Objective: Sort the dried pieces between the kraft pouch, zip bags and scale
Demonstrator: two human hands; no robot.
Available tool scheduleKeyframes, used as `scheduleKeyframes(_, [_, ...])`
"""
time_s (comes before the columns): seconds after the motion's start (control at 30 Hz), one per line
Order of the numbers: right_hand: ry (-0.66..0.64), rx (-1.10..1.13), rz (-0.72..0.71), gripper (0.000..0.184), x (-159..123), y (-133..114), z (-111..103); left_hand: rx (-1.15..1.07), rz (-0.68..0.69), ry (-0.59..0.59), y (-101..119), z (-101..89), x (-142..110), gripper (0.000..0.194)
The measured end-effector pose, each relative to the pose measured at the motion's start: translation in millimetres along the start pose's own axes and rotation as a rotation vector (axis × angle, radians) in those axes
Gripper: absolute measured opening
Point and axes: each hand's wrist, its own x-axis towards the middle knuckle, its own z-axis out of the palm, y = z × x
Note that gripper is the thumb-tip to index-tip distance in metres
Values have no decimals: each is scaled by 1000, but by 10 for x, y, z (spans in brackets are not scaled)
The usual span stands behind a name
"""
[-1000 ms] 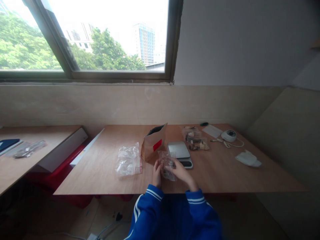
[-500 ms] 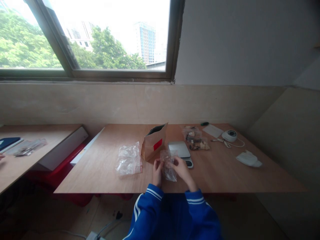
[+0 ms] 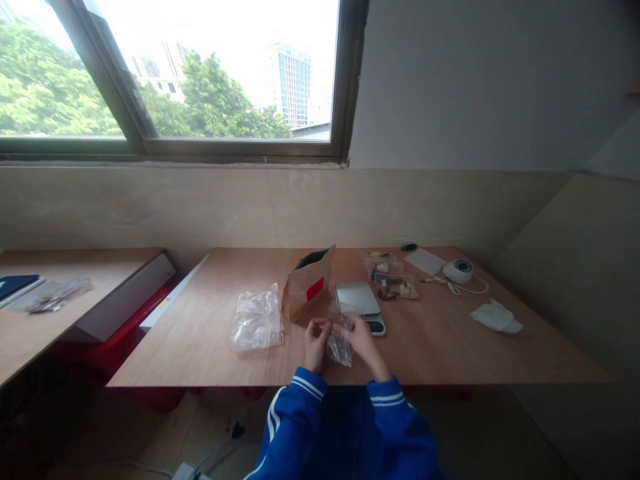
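Note:
Both my hands hold a small clear plastic bag (image 3: pixel 339 338) just above the near edge of the wooden table (image 3: pixel 440 347). My left hand (image 3: pixel 316 341) pinches its top left corner and my right hand (image 3: pixel 361 335) pinches the top right. The bag hangs down between them, with a few small dark pieces in it. Right behind my hands lie a small digital scale (image 3: pixel 361 303) and an open brown paper bag (image 3: pixel 308 285) with a red label.
A pile of empty clear bags (image 3: pixel 257 321) lies left of the paper bag. Filled clear bags (image 3: pixel 392 275) sit behind the scale. Far right are a white round device (image 3: pixel 459 270) with a cord and a white cloth (image 3: pixel 496 317). A second table (image 3: pixel 60 313) stands at left.
My hands have drawn the clear bag's top corners apart and lifted it a little; the bag now hangs lower between them. A hand at the left table's edge has gone.

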Motion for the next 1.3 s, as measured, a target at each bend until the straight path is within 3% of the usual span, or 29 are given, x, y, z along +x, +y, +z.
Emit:
scheduleKeyframes(0.23, [37,-33,-12,37,9,41,-32,-44,-27,-5,-34,5,9,29])
scheduleKeyframes(0.5, [-39,293,26,34,-93,-149,-253,-81,-81,82,-24,11,11,33])
scheduleKeyframes(0.73, [149,404,22,40,-114,-285,-478,-16,-67,148,-13,17,4,26])
scheduleKeyframes(0.87, [248,442,-75,37,9,-560,-509,14,-64,153,8,9,5,22])
scheduleKeyframes(1.0, [263,450,-256,34,306,-1015,-449,12,-86,149,7,12,5,21])
scheduleKeyframes(1.17, [124,333,-539,27,713,-1596,-307,2,-81,151,-51,-4,15,23])
scheduleKeyframes(1.3, [-55,109,-653,20,910,-1776,-230,-26,-81,115,-108,-38,32,27])
